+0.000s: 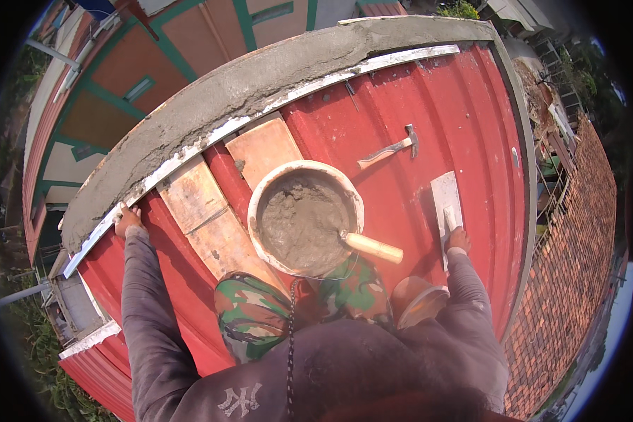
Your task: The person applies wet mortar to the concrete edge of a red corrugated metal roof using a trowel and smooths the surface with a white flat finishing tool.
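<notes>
Your left grip curls on the strip, apparently aligning it, next calling for steadiness, while, rightward, your closed right grip holds a trowel.

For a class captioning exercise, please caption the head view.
Left hand on a long, narrow whitish strip, right hand holding a flat grey rectangular trowel, over a red ribbed roof.

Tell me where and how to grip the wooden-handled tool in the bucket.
Best grip the wooden handle round its middle, coming from the right: it juts out over the bucket rim on that side, free of the grey mix that hides its other end. The right hand is nearer but holds the float, so it would probably need freeing first.
</notes>
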Demonstrator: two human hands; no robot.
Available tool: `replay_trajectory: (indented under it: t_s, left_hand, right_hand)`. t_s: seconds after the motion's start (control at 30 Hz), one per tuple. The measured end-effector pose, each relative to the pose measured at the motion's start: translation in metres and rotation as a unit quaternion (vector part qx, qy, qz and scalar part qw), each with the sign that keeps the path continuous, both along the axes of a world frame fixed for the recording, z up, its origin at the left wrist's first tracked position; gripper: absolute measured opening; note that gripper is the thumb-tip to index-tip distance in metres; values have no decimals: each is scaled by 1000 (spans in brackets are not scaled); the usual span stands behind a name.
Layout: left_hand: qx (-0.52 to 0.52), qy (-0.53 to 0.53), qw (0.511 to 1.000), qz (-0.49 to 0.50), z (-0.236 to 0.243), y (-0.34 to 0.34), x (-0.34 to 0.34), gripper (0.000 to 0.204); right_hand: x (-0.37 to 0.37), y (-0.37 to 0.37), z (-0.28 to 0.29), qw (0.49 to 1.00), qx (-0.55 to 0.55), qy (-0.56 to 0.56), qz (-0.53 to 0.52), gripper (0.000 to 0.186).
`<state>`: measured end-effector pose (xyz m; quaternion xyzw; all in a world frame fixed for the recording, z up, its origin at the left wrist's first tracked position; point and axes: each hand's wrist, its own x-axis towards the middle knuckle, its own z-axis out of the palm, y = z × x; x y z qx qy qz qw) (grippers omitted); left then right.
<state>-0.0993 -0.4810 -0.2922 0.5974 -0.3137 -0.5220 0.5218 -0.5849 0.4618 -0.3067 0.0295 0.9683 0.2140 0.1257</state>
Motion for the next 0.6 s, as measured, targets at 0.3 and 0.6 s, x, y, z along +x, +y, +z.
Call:
replay_trajectory:
  t_s: [0.3,0.6]
  left_hand:
    - [21,-110,979,-173,42,20,7,79]
    - [17,-292,935,-199,51,12,14,54]
  right_hand:
    - [-160,-207,221,846,-507,102,134,59]
    - [-222,-409,146,625,-780,32,-12,49]
